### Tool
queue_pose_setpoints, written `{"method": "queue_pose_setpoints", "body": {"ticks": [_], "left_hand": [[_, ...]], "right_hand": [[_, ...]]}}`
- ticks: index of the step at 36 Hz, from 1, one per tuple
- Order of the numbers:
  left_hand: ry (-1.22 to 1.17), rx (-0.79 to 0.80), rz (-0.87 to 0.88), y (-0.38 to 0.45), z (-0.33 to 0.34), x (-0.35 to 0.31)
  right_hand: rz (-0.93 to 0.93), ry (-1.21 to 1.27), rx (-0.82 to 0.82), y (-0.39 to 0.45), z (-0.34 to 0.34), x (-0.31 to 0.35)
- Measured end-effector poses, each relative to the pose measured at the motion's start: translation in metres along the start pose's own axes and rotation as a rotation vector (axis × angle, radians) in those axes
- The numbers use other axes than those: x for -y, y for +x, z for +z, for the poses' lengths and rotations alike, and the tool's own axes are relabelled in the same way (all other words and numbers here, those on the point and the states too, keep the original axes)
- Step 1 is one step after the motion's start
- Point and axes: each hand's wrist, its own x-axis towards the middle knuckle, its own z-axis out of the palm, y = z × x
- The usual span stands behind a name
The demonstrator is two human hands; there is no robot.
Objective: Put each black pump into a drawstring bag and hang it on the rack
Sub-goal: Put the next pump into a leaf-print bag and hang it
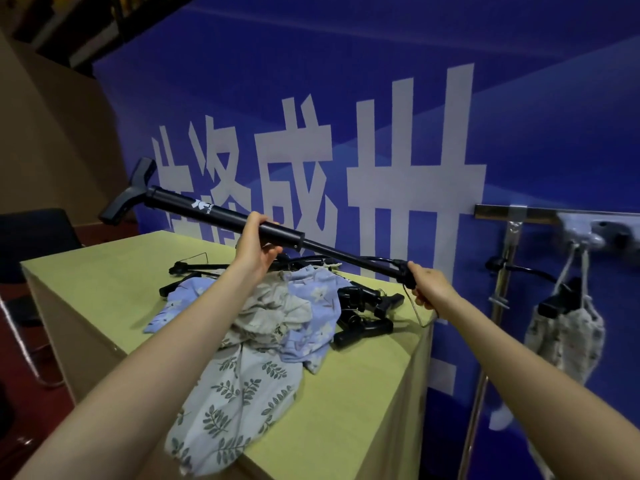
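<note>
A long black pump (214, 211) is held in the air above the table, slanting down from its T-handle at upper left to its base at right. My left hand (258, 245) grips the barrel near its middle. My right hand (427, 287) holds the lower end, where a thin wire foot hangs down. Under the pump lies a heap of floral drawstring bags (263, 327), light blue and cream. More black pumps (363, 306) lie on the table behind and to the right of the heap. On the rack (540, 213) at right hangs a filled bag (568, 337).
The yellow-green table (363, 410) stands against a blue banner wall with large white characters. The metal rack has an upright post (498, 296) just right of the table corner. A dark chair (34, 244) stands at the far left on the red floor.
</note>
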Motion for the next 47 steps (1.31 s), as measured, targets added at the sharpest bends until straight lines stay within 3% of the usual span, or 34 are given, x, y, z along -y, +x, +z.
{"method": "queue_pose_setpoints", "body": {"ticks": [3, 6, 9, 29, 40, 47], "left_hand": [[-0.028, 0.0, -0.03, -0.002, -0.002, 0.0], [-0.029, -0.013, -0.074, -0.004, -0.002, 0.004], [-0.023, -0.042, -0.081, -0.005, -0.001, 0.009], [0.07, -0.086, -0.008, -0.016, 0.011, 0.009], [0.079, -0.014, 0.001, -0.028, 0.014, 0.031], [0.22, 0.028, 0.092, -0.031, 0.03, 0.04]], "right_hand": [[-0.071, -0.044, -0.039, 0.001, 0.005, -0.002], [0.047, 0.303, 0.017, 0.002, 0.011, 0.0], [0.063, 0.424, -0.016, -0.002, 0.016, 0.004], [-0.045, 0.554, -0.128, -0.026, 0.047, 0.015], [-0.031, 0.488, 0.036, -0.041, 0.056, 0.025], [-0.009, 0.556, 0.083, -0.047, 0.07, 0.021]]}}
